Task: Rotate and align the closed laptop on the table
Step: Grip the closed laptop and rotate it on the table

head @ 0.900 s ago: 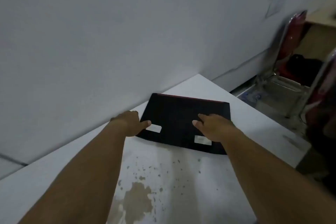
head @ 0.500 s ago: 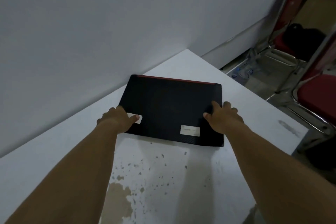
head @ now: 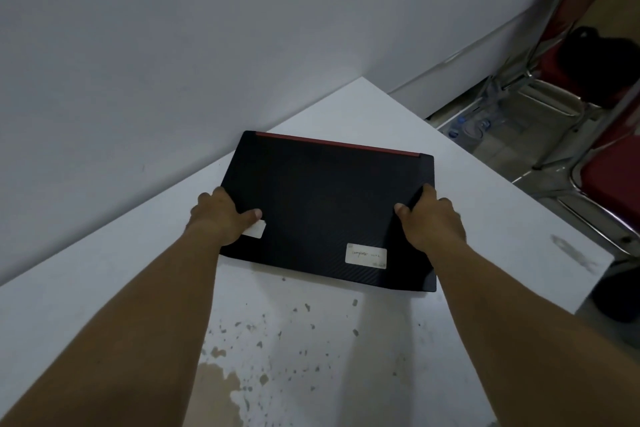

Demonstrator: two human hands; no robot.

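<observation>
Laptop (head: pixel 325 208), closed and black, lies flat near the table's (head: pixel 485 218) far corner, beside the wall (head: pixel 173 45). Left hand (head: pixel 221 218) clamps its left edge, thumb on the lid; right hand (head: pixel 429 222) wraps the right edge. Best to pivot with even pressure from both sides, sliding, not lifting. Red hinge strip (head: pixel 337 143) faces away; the long axis runs left-right, skewed to the table's edges.

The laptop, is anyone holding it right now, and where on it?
Yes. The closed laptop is gripped at both side edges: left hand on its left edge, right hand on its right edge.
</observation>
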